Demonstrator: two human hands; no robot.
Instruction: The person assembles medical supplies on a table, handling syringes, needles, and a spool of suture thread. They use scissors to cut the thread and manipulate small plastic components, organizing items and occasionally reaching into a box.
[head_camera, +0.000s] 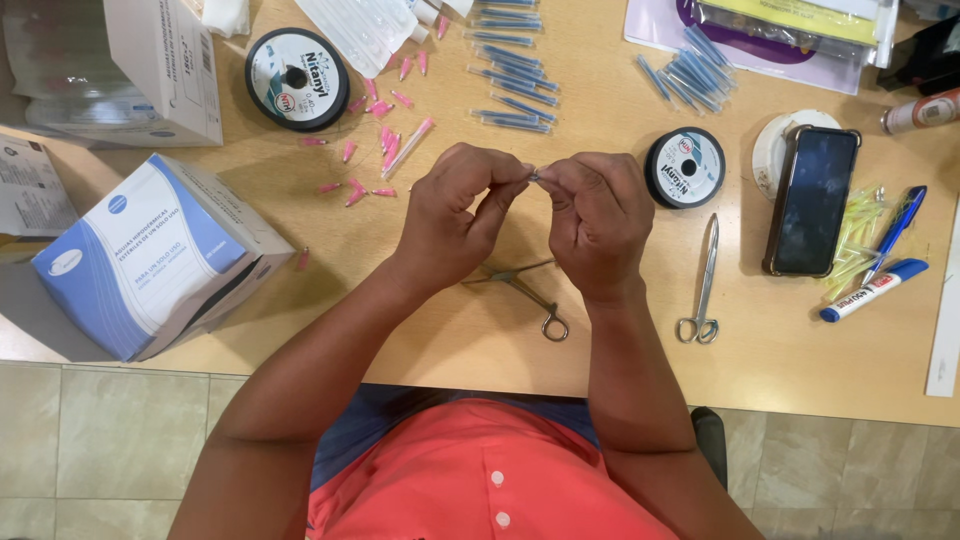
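Needle (536, 176), a tiny silvery piece, sits pinched between your two hands just above the middle of the wooden table (770, 370). Your left hand (455, 215) and right hand (598, 222) are raised and pressed close, thumbs and forefingers closed on the piece from either side; it is too small to tell what else is attached to it.

Under your hands lies a pair of forceps (528, 296), set down and untouched. To the right, scissors (703, 285) lie lengthwise, also free. Just beyond your right hand stands a small black spool (684, 167); a larger spool (297, 78) lies farther off to the upper left.

Pink caps (385, 140) are scattered loose between the large spool and your left hand, which suggests several needles are already uncapped. Blue packets (510, 70) lie in rows at the top centre, with another heap of packets (688, 75) to the right, so plenty seems left to do.

A blue and white box (140, 255) lies on its side at the left edge. At the right lie a phone (812, 200), a blue pen (897, 232) and a marker (872, 290).
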